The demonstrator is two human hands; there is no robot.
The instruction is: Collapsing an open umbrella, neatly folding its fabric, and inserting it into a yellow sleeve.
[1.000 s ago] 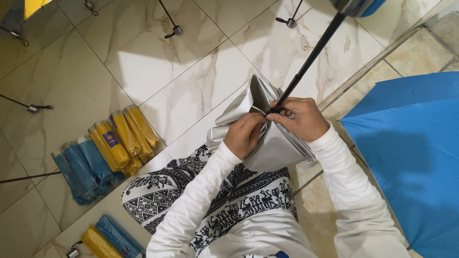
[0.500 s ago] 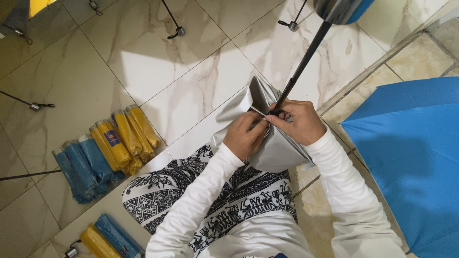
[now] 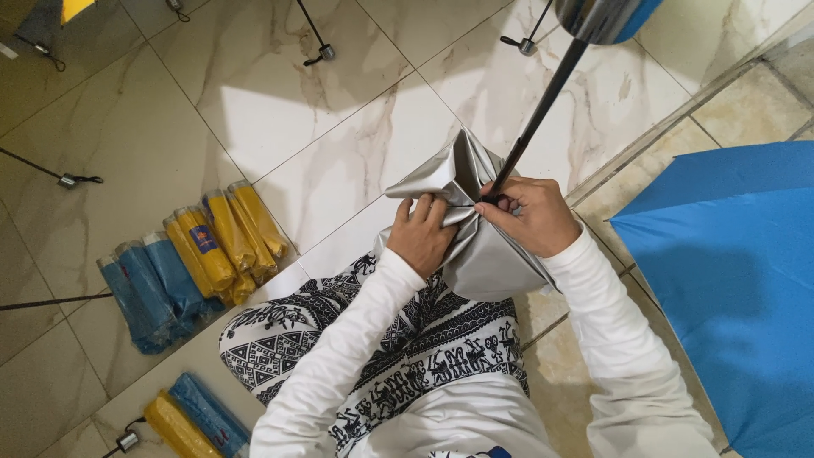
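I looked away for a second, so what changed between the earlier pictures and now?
Almost nothing. The left hand and right hand still pinch the silver fabric around the black rod. The folded umbrellas on the floor stayed put.

Marble-tile floor (image 3: 170,110): folded yellow umbrellas (image 3: 225,237), folded blue umbrellas (image 3: 148,288), open blue umbrella (image 3: 738,280), loose black shafts (image 3: 312,34).

This looks like a small umbrella workshop set up on a marble-tiled floor (image 3: 170,110), possibly in a home. Wrapped yellow folded umbrellas (image 3: 225,237) and blue folded umbrellas (image 3: 148,288) lie in rows, with loose black shafts (image 3: 38,165) scattered nearby and an open blue canopy (image 3: 729,280) alongside.
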